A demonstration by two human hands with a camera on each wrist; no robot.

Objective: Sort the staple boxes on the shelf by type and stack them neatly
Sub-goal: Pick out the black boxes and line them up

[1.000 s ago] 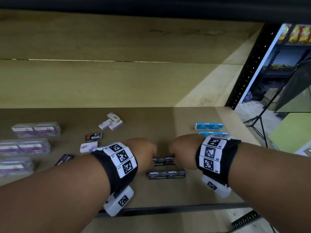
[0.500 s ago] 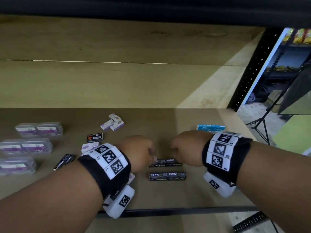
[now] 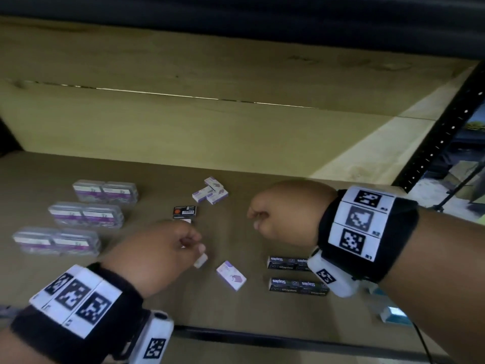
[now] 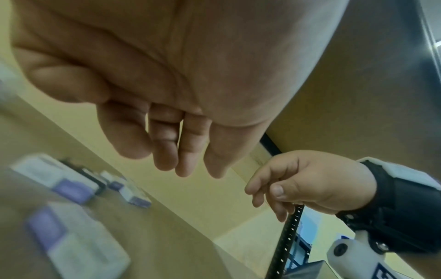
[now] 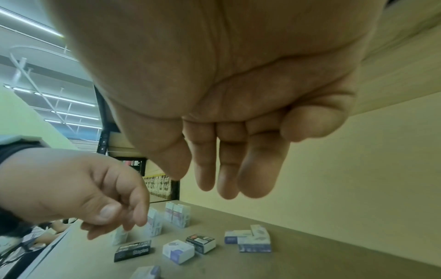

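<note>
Two rows of black Staples boxes (image 3: pixel 288 262) (image 3: pixel 298 286) lie one behind the other near the shelf's front, partly hidden by my right wrist. My right hand (image 3: pixel 256 219) hovers behind and left of them with loosely hanging fingers (image 5: pixel 229 185), holding nothing. My left hand (image 3: pixel 194 245) is further left, above a small white box (image 3: pixel 200 260); its fingers (image 4: pixel 181 164) are relaxed and empty. A white-and-purple box (image 3: pixel 231 278) lies tilted between the hands. Behind are a black box with an orange mark (image 3: pixel 184 211) and a cluster of white-and-purple boxes (image 3: pixel 210 194).
Three pairs of clear plastic cases (image 3: pixel 105 191) (image 3: pixel 86 215) (image 3: pixel 56 241) line the left of the shelf (image 3: pixel 262 185). A blue box (image 3: pixel 393 315) sits at the front right under my right forearm. A single black Staples box (image 5: pixel 133 251) lies under my left hand. A black upright (image 3: pixel 441 132) bounds the right.
Both hands have come off the black Staples boxes, which now lie in two rows. My left hand moved left toward the white boxes; my right hand drew up and away.
</note>
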